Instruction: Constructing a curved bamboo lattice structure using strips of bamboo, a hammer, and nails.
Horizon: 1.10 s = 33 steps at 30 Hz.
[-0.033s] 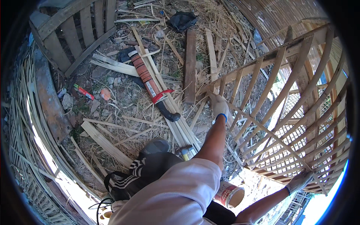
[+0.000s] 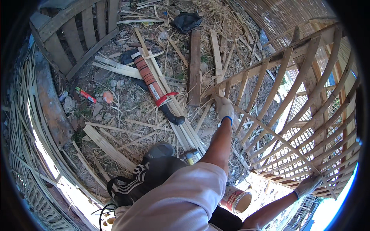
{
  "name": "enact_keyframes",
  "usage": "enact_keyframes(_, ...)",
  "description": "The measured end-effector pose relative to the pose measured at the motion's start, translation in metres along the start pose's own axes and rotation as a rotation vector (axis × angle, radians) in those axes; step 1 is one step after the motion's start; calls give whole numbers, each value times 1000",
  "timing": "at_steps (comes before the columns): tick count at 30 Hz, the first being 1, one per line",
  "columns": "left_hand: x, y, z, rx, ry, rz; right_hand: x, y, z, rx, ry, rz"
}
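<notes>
A large wooden lattice panel [image 2: 287, 143] of crossed slats stands tilted on my right. My left hand [image 2: 224, 107], in a pale glove with a blue cuff, is closed on the panel's near left corner, where slat ends meet. Lower down on the right, my right hand [image 2: 308, 185], gloved with a dark cuff, is closed around the panel's bottom edge; its fingertips are partly hidden by the slats. Left of my left hand, a long tool with a black curved handle [image 2: 172, 115] and a reddish wrapped body lies on a bundle of pale wood strips [image 2: 181, 131].
A dark plank [image 2: 195, 69] and a black bag [image 2: 187, 22] lie ahead amid straw and scraps. A slatted wooden crate [image 2: 77, 34] stands far left, with more lattice [image 2: 23, 154] along the left side. A bucket [image 2: 236, 200] lies near my body. Reed matting [image 2: 269, 19] rises far right.
</notes>
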<state>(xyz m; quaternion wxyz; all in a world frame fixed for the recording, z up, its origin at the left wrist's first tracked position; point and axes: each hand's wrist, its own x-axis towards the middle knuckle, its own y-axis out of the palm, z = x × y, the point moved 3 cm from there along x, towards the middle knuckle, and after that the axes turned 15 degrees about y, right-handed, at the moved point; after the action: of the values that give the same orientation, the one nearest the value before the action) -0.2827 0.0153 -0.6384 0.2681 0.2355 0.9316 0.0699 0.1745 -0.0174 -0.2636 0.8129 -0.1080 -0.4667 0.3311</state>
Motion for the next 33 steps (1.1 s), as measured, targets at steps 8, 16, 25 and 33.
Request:
enact_keyframes(8, 36, 7, 46, 137, -27, 132, -51, 24, 73, 477, 433, -125)
enact_keyframes(16, 113, -27, 87, 77, 188, -145, -67, 64, 84, 463, 388, -77)
enact_keyframes(25, 84, 10, 96, -738, -542, -31, -52, 44, 63, 772, 329, -187)
enact_keyframes(33, 45, 15, 62, -184, -231, 114, -53, 34, 60, 920, 368, -186)
